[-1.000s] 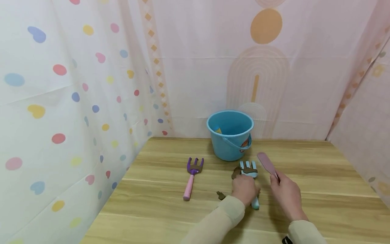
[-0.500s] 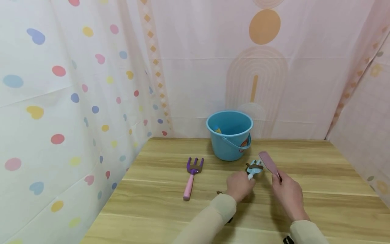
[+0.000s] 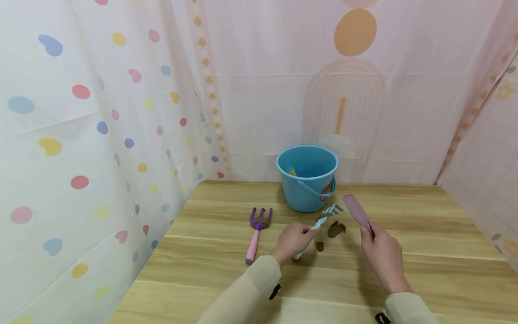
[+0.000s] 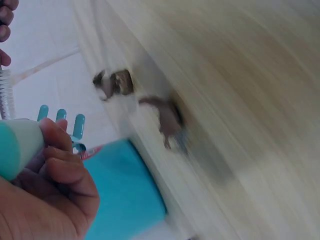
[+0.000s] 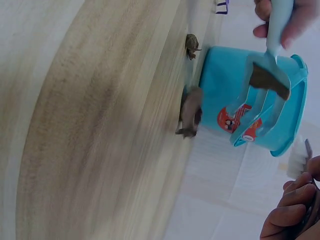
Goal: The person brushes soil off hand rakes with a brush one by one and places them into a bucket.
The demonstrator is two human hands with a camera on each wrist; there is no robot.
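My left hand grips a light blue toy garden fork by its handle, tines tilted up in front of the bucket. In the right wrist view a brown clay-like patch sticks across the base of its tines. Two brown clumps lie on the table between my hands. My right hand holds a brush with a flat mauve back, raised toward the upper left; its white bristles show in the left wrist view.
A light blue bucket with its handle hanging down stands at the back, a small yellow and blue thing inside. Left of my hands lies a purple fork with a pink handle, brown stuff on its head. Curtains hang behind the wooden table.
My left hand has picked up the light blue garden fork and carried it left, tilting it. The brown clumps now show beside it. My right hand keeps the brush almost in place.
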